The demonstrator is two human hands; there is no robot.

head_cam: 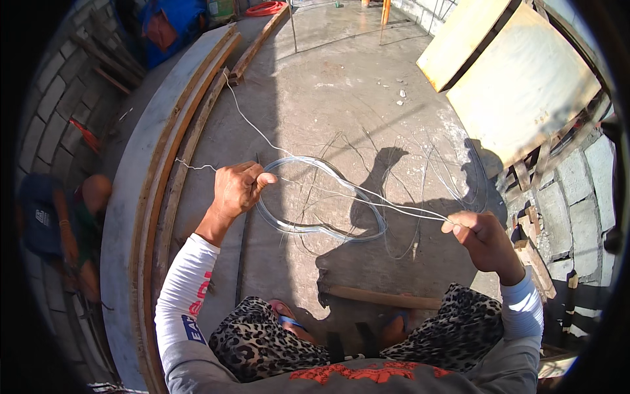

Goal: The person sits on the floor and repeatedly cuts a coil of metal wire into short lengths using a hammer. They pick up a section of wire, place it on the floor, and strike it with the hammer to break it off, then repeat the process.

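My left hand (241, 189) is closed in a fist around a strand of pale metal wire, thumb pointing right. A kinked end (194, 166) of wire sticks out to its left. Stretched across the middle, several strands (393, 204) converge at my right hand (480, 241), which pinches them between thumb and fingers. Between my hands a loose coil of wire (339, 236) lies on or just above the concrete floor; I cannot tell which. One free length (251, 125) runs from the coil up to the lumber at the far left.
Long boards (162, 128) and timber (258, 42) lie at left. A crouching person (54, 221) is beyond them. Thin loose wires (423, 167) are scattered on the floor. Plywood panels (526, 88) lean at right by a block wall (581, 197). A wooden piece (384, 298) lies near my feet.
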